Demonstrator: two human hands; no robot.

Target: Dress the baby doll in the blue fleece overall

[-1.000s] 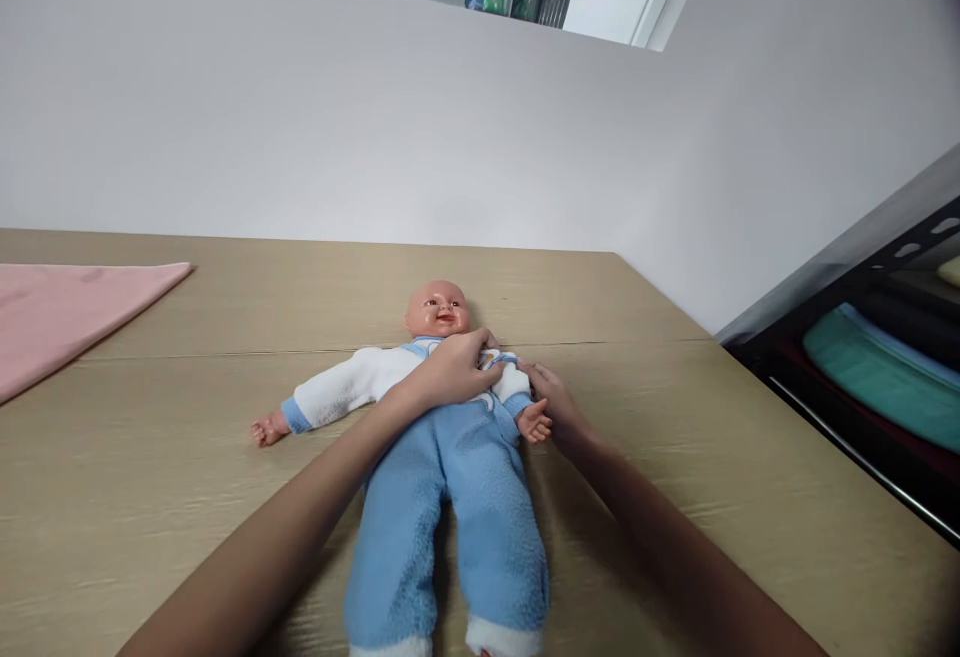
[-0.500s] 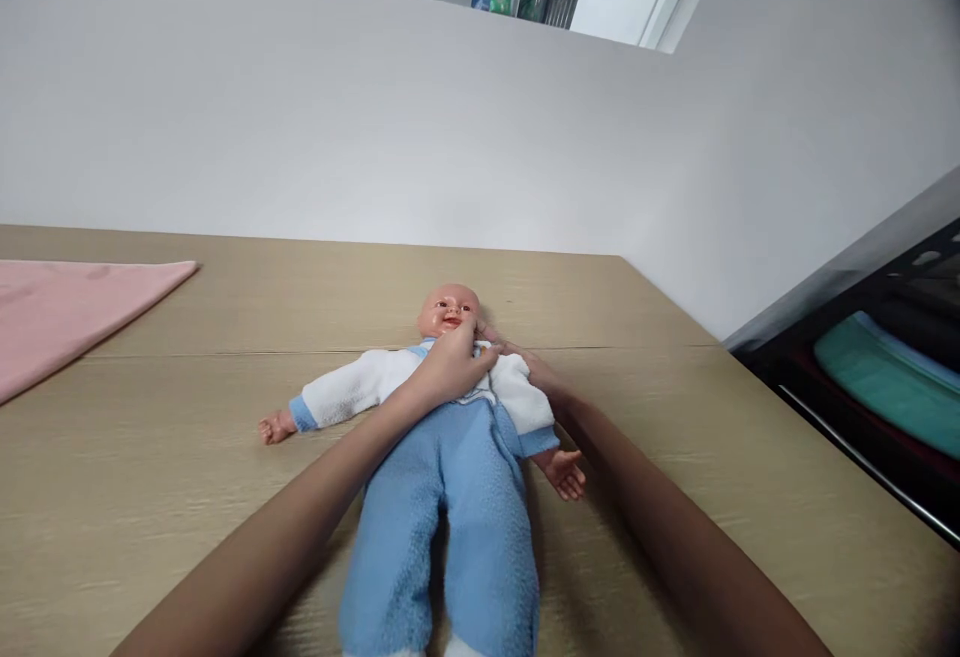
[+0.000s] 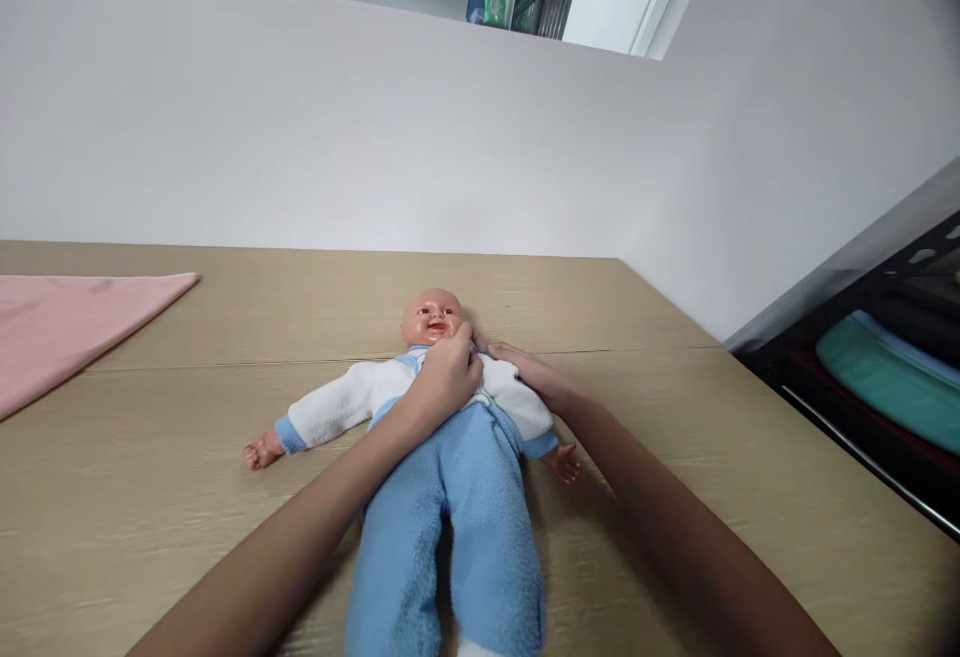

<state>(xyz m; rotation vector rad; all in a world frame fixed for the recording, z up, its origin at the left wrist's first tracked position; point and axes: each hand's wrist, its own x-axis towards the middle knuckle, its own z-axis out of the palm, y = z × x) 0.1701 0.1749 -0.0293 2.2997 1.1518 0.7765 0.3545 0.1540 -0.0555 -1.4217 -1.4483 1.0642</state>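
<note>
A baby doll (image 3: 442,477) in a blue fleece romper with white sleeves lies on its back on the wooden table (image 3: 150,497), head pointing away from me. My left hand (image 3: 445,377) rests on the doll's chest just below the chin, fingers curled and pinching the clothing at the collar. My right hand (image 3: 525,369) lies on the doll's shoulder at the right side, fingers reaching toward the neck and gripping the garment there. The doll's arms stick out to both sides.
A pink cloth (image 3: 60,327) lies spread at the table's far left. A white wall (image 3: 375,137) stands behind the table. A dark rack (image 3: 885,367) at the right holds folded teal and blue fabric.
My right hand moved from the doll's wrist up to its shoulder and neck. My left hand shifted up toward the collar. The doll's right-side arm dropped outward.
</note>
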